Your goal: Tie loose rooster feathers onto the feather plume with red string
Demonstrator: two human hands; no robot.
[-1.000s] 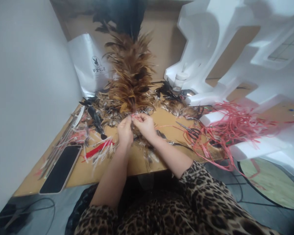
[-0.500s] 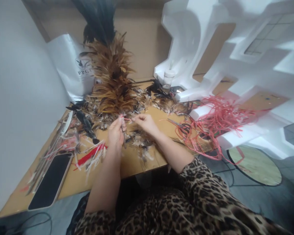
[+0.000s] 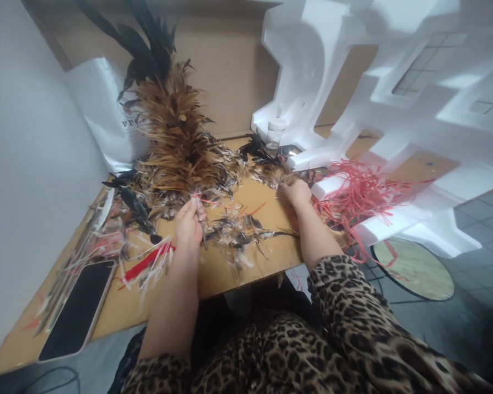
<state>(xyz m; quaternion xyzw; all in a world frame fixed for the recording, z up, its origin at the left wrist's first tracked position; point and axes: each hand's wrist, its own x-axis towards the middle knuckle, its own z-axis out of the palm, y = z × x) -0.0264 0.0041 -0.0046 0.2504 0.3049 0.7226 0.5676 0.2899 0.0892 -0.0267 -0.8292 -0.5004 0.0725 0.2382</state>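
A feather duster (image 3: pixel 176 137), with tiers of brown feathers and long dark plumes at its far end, stands out beyond my left hand (image 3: pixel 190 221). That hand is closed round its thin handle, where pink string (image 3: pixel 196 195) is wrapped at the feathers' base. A loose pink strand runs right from there across the table. My right hand (image 3: pixel 298 196) has curled fingers by a pile of brown feathers (image 3: pixel 275 176), close to the strand's far end; what lies between its fingertips I cannot make out. Loose feathers (image 3: pixel 238 232) lie between my forearms.
A phone (image 3: pixel 77 311), a red bundle (image 3: pixel 148 265) and thin sticks (image 3: pixel 72 262) lie on the left. A silver bag (image 3: pixel 94 109) stands behind. To the right are tangled pink string (image 3: pixel 361 191), white foam packaging (image 3: pixel 332 71) and a lidded cup (image 3: pixel 275 134). A round stool (image 3: pixel 414 268) stands beyond the edge.
My right hand has moved away from the left, rightward to the brown feather pile. More pink strand shows between my hands. The left hand keeps its grip; the view has shifted slightly.
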